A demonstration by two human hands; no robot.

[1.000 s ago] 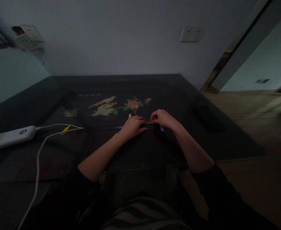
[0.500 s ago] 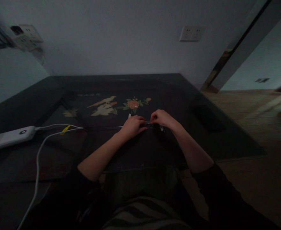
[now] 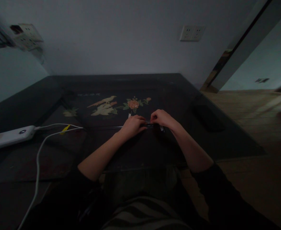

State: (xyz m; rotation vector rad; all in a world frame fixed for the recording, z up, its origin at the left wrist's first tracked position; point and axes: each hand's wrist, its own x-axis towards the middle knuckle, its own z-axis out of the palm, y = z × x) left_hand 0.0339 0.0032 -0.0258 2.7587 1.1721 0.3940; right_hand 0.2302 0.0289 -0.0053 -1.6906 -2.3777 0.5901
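Near the middle of the dark counter [image 3: 202, 140], the left hand [image 3: 132, 125] and right hand [image 3: 162, 117] meet, fingers curled onto a thin dark object [image 3: 149, 125], perhaps a pen; the dim light hides the grip. A white power bank [image 3: 10, 137] lies at the left edge.

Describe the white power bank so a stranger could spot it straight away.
Start at the dark table with its painted bird and flower panel. Follow the white cable to the table's left edge, well left of the left hand: the power bank is the only white slab there.
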